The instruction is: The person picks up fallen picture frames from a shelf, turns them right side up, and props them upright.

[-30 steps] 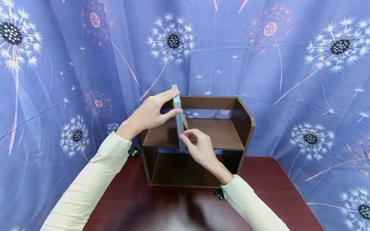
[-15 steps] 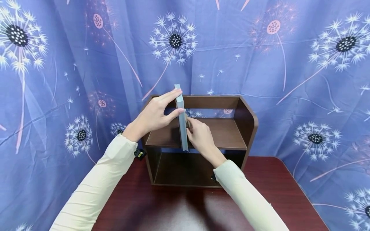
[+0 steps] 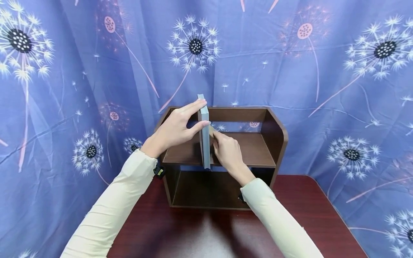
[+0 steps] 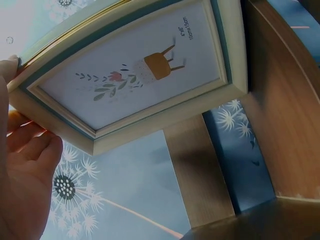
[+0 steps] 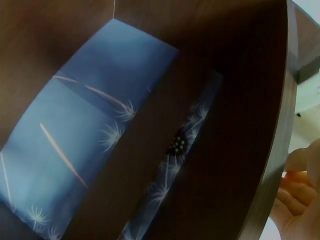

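A picture frame [image 3: 205, 143] with a blue-grey edge is seen nearly edge-on in the head view, upright at the upper shelf. In the left wrist view its front shows a cream and teal border around a flower-pot print. My left hand [image 3: 180, 123] holds it near the top, thumb on the near edge and fingers over the upper corner. Behind the frame, on its right side, a tan back stand [image 3: 211, 131] sticks out at an angle. My right hand [image 3: 227, 148] pinches that stand with curled fingers; its fingertips are partly hidden.
A brown two-tier shelf [image 3: 271, 139] stands on a dark red table [image 3: 300, 211]. Its upper board [image 3: 250, 148] lies under and beside the frame, with a side panel at the right. A blue dandelion curtain [image 3: 245, 82] hangs behind.
My right hand has gone from the frame's near edge up to the back stand, which now tilts further out from the frame. The left hand keeps its hold near the top.
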A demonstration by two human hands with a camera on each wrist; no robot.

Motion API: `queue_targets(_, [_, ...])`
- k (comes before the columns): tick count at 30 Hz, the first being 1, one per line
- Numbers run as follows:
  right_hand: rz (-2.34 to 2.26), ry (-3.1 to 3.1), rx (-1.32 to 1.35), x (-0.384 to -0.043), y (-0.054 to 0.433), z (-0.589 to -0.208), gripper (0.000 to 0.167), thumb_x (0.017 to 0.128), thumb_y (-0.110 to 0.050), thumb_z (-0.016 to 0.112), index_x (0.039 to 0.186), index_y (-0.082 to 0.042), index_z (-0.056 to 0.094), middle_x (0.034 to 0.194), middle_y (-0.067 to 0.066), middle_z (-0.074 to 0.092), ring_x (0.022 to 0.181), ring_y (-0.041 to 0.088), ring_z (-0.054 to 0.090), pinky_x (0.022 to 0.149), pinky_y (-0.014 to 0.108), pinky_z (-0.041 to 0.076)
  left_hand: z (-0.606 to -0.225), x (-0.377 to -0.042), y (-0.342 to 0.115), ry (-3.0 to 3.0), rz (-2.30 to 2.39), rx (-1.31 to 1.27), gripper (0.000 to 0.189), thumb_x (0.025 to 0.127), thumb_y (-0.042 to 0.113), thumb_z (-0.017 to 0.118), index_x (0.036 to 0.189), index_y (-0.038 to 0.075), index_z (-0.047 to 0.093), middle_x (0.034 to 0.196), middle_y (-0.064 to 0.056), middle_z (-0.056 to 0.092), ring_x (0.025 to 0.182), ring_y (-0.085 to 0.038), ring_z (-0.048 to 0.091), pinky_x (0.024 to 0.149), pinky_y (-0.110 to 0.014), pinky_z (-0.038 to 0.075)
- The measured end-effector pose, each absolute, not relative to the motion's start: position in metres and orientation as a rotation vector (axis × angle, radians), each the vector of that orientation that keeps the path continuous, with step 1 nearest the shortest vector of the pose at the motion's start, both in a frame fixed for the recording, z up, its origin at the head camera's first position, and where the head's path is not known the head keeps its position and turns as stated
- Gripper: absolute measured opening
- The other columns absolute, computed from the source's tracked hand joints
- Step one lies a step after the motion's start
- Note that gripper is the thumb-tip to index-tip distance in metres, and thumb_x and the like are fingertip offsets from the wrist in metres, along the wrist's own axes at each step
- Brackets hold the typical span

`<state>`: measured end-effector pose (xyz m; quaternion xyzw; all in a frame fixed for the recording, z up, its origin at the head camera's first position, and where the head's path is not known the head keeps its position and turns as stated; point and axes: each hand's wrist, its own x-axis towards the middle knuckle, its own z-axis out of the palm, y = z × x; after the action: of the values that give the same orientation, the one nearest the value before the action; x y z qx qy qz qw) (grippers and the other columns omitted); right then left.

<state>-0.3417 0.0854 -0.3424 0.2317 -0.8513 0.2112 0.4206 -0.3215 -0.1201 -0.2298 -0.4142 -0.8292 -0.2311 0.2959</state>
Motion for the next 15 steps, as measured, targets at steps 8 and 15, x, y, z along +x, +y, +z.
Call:
queue_targets(8, [0.486, -2.114, 0.571, -0.337, 0.112, -0.34, 0.004, 0.098, -0.003, 0.068, 0.098, -0.002, 0.073, 0.093, 0.016, 0.08, 0.072, 0.038, 0.075, 0.06, 0.053, 0.058, -0.228, -0.329, -0.098, -2.179, -0.64, -1.158, 0.062, 0.103, 0.034, 0.069, 0.155, 0.006, 0.051, 0.161, -0.013, 0.052, 0.152, -0.027, 0.049, 0.126, -0.042, 0.041])
queue_targets(15, [0.423, -2.125, 0.564, -0.332, 0.128, -0.34, 0.01, 0.096, -0.003, 0.07, 0.087, -0.003, 0.067, 0.084, 0.015, 0.077, 0.062, 0.032, 0.07, 0.055, 0.05, 0.056, -0.231, -0.338, -0.076, -2.134, -0.647, -1.226, 0.057, 0.103, 0.029, 0.07, 0.15, 0.002, 0.056, 0.157, -0.016, 0.055, 0.151, -0.029, 0.05, 0.126, -0.042, 0.041])
